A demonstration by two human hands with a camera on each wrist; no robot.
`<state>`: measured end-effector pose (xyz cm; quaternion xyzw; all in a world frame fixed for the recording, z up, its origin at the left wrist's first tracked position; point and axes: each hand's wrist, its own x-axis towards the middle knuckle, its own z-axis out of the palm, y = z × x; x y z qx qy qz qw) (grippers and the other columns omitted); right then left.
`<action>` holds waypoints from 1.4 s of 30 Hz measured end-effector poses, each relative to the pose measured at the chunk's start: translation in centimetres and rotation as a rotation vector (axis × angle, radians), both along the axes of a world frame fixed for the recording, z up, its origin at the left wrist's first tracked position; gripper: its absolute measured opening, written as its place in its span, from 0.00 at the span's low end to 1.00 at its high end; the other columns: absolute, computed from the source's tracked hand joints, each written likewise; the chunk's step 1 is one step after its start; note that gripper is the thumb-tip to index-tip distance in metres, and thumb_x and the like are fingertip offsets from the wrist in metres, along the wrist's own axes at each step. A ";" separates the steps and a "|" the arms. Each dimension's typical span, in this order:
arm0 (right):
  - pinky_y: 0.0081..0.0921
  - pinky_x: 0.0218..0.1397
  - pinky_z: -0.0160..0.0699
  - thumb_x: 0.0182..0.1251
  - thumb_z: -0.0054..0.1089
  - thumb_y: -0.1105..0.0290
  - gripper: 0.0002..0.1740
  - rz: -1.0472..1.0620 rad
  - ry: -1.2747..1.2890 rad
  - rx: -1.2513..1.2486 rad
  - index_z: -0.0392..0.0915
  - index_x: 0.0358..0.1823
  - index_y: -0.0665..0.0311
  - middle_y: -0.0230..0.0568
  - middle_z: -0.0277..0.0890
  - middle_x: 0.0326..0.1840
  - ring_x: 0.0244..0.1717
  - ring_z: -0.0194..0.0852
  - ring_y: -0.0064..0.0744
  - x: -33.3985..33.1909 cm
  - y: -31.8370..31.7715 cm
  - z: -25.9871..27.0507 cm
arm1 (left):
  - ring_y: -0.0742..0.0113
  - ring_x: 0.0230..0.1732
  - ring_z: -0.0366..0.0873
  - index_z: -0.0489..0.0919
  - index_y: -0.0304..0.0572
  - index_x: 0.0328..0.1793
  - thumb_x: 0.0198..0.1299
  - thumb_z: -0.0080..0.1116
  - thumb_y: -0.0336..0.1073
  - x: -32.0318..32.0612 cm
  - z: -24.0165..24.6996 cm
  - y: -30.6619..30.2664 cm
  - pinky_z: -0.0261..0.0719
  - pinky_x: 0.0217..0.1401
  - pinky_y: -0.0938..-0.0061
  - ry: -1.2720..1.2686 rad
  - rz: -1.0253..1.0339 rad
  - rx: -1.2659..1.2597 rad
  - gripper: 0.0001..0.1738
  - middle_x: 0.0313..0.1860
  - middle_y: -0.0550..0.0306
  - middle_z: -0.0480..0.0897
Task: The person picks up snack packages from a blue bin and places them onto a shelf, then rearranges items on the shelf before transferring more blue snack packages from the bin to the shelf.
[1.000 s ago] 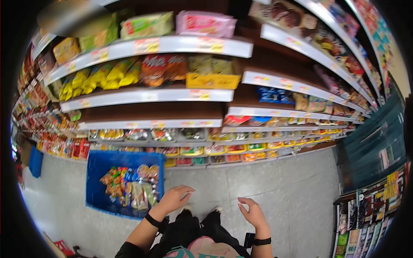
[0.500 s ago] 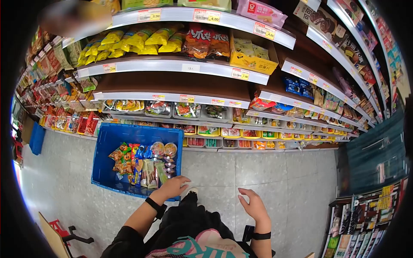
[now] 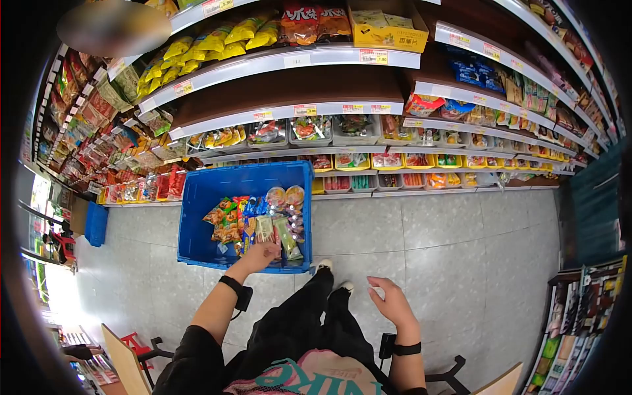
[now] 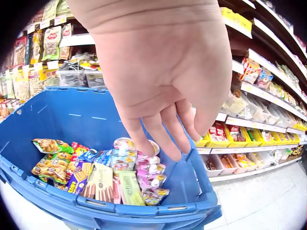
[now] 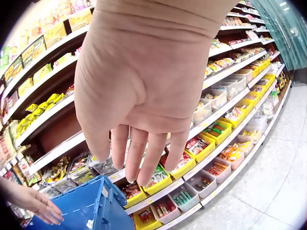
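Observation:
My left hand (image 3: 259, 256) hangs over the near right part of a blue plastic crate (image 3: 192, 245), its fingers loosely bent and holding nothing. Inside the crate lie snack bags (image 4: 52, 165), a green packet (image 4: 130, 188), a cream-coloured packet with brown sticks printed on it (image 4: 99, 181), and several capped pouches (image 4: 152, 179). Two round tubs (image 3: 285, 195) sit toward the crate's back right corner. Over the floor to the right of the crate, my right hand (image 3: 393, 300) hovers with relaxed fingers and nothing in it. The right wrist view shows its palm and fingers in front of the shelves.
Stocked shelves (image 3: 289, 118) rise behind the crate, with yellow snack bags (image 3: 217, 41) and a yellow carton (image 3: 388, 31) higher up. Yellow and clear bins (image 5: 218, 132) line the lower tiers. Grey tiled floor (image 3: 428, 227) runs to the right. Wooden boards (image 3: 125, 359) stand near my left side.
My view has tilted down, and the crate appears nearer. The left hand has moved from beside the crate's right edge to over its contents. My right hand stays empty at the right.

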<state>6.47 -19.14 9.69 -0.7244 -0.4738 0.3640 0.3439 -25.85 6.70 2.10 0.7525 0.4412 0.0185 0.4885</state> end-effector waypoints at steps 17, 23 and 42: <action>0.40 0.54 0.78 0.64 0.62 0.60 0.21 0.206 -0.048 -0.180 0.77 0.57 0.60 0.51 0.78 0.53 0.52 0.78 0.53 -9.7 10.6 -5.5 | 0.62 0.47 0.84 0.84 0.38 0.49 0.60 0.61 0.34 -9.9 -12.6 15.7 0.80 0.51 0.69 0.152 0.075 -0.133 0.13 0.44 0.51 0.87; 0.43 0.62 0.74 0.62 0.63 0.59 0.30 0.233 -0.176 -0.342 0.71 0.64 0.61 0.62 0.69 0.64 0.62 0.70 0.61 -13.6 13.9 -8.9 | 0.44 0.48 0.81 0.84 0.39 0.42 0.63 0.47 0.41 -8.8 -15.7 20.0 0.78 0.54 0.57 0.232 -0.160 0.065 0.17 0.45 0.41 0.84; 0.41 0.62 0.75 0.58 0.65 0.69 0.26 -0.042 -0.097 -0.417 0.75 0.60 0.64 0.58 0.69 0.65 0.62 0.72 0.58 -17.0 16.4 -8.5 | 0.46 0.69 0.65 0.72 0.59 0.65 0.52 0.69 0.56 -2.4 -26.2 24.6 0.74 0.62 0.57 0.660 -0.010 0.180 0.35 0.67 0.44 0.65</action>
